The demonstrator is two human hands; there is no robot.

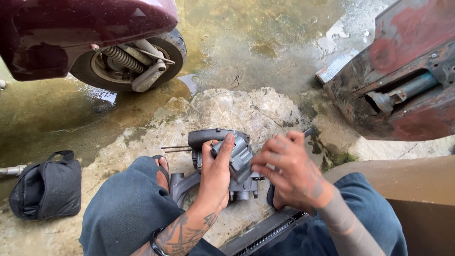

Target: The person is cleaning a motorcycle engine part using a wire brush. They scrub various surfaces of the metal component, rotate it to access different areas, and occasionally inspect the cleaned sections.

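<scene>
My left hand (215,173) grips a grey metal engine part (242,161), a carburettor-like block with a dark curved intake pipe (204,137) on top, held between my knees. My right hand (289,168) rests against the part's right side with its fingers curled around a thin dark tool whose tip (308,132) sticks out past the fingers. Two thin metal rods (176,149) lie on the concrete just left of the part. My sandalled foot (162,170) shows beside my left knee.
A maroon scooter's rear wheel (130,61) and spring stand at the top left on wet ground. A rusty red scooter body (403,80) lies at the right. A black pouch (46,186) sits at the left. A black ribbed panel (265,234) lies by my right leg.
</scene>
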